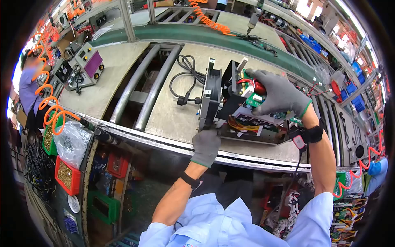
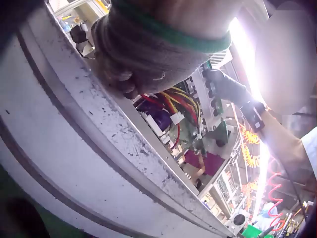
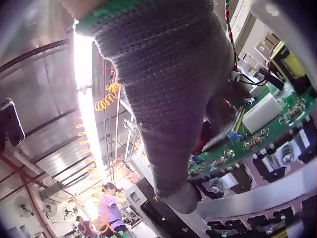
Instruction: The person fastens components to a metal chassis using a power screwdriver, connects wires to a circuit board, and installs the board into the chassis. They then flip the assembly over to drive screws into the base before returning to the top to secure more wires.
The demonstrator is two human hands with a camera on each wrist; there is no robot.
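A partly assembled metal chassis [image 1: 251, 138] stands on the bench, its upright end panel [image 1: 210, 99] carrying a black fan. My gloved left hand [image 1: 206, 145] grips the chassis at the panel's lower front corner, fingers curled at the edge in the left wrist view. On the chassis's right side, my gloved right hand [image 1: 284, 92] holds a green circuit board [image 1: 254, 100], fingers over its top and thumb at the near side. White and blue components show on this board in the right wrist view. Red and yellow wires [image 2: 185, 101] bundle inside the chassis, below the board.
A black power cord [image 1: 181, 88] lies on the bench left of the panel. Metal rollers [image 1: 153, 92] come beyond it, then a finished-looking unit [image 1: 84, 64]. Behind runs a green conveyor [image 1: 173, 33] with a power screwdriver [image 1: 254, 19] hanging above. Bins of screws [image 1: 68, 175] stand front left.
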